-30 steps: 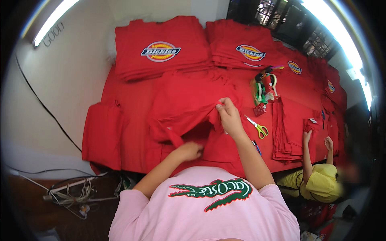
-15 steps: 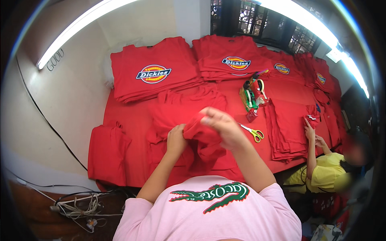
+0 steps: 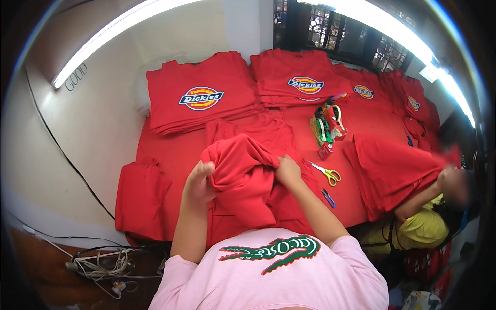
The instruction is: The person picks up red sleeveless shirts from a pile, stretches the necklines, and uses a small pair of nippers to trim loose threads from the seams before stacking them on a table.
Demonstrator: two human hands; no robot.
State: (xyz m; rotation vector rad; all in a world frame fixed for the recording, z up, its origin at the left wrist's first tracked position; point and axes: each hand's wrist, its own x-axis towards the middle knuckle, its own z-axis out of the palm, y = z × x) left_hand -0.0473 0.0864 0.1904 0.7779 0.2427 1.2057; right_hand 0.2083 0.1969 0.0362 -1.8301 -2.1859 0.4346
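A red shirt [image 3: 243,175] is bunched up in front of my chest, its cloth raised off the table in loose folds. My left hand [image 3: 199,182] supports its left side, thumb showing and the other fingers partly hidden by the cloth. On the opposite side my right hand [image 3: 288,171] pinches the edge of the fabric. More red shirts [image 3: 268,129] lie spread beneath and just beyond it. To the right of my right hand rest scissors with yellow-green handles [image 3: 330,175] and small blue thread snips [image 3: 328,198].
Stacks of red shirts with a printed oval badge [image 3: 201,121] line the far side of the red table. A folded red pile [image 3: 138,199] sits at left. Tape dispensers [image 3: 325,126] stand right of centre. A co-worker in yellow [image 3: 423,227] lifts a red shirt [image 3: 392,170] at right.
My right hand has come down and taken the cloth's right edge; my left hand has shifted left, spreading the shirt. The co-worker has raised a shirt toward themselves. Blue snips now show.
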